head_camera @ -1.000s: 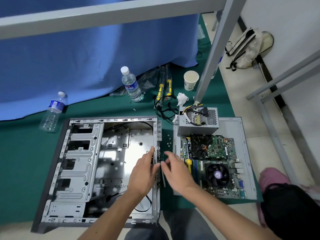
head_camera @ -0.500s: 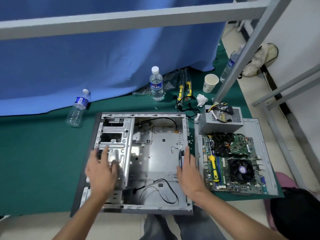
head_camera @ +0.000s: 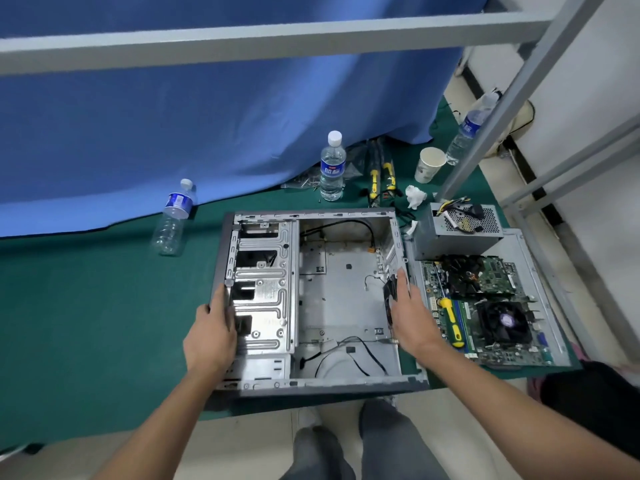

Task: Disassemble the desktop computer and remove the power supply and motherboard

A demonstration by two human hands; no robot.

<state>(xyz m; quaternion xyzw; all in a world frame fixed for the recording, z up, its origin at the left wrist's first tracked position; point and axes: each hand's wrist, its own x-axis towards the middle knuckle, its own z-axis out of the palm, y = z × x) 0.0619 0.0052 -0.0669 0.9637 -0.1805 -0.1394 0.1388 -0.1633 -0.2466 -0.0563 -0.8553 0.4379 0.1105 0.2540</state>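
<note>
The open grey computer case [head_camera: 341,299] lies on its side on the green mat, its main bay stripped down to a few loose cables. My left hand [head_camera: 211,336] grips the case's left wall beside the drive cage. My right hand [head_camera: 410,318] grips the right wall, fingers over the rear fan. To the right of the case, the grey power supply [head_camera: 457,232] stands on the removed side panel [head_camera: 516,244]. In front of it on that panel lies the green motherboard [head_camera: 485,313], with its cooler fan, a graphics card and a yellow-handled screwdriver [head_camera: 452,322] on top.
A blue curtain hangs behind the green mat [head_camera: 86,299]. Two water bottles [head_camera: 332,168] [head_camera: 173,216], a paper cup [head_camera: 429,164], yellow-handled tools [head_camera: 381,178] and crumpled tissue sit behind the case. A grey metal frame leg [head_camera: 485,133] stands at the right. My knees are below the case.
Both hands left the case's right wall together; my left hand crossed to the left wall and now grips it. The view shifted, so the case sits further right in frame.
</note>
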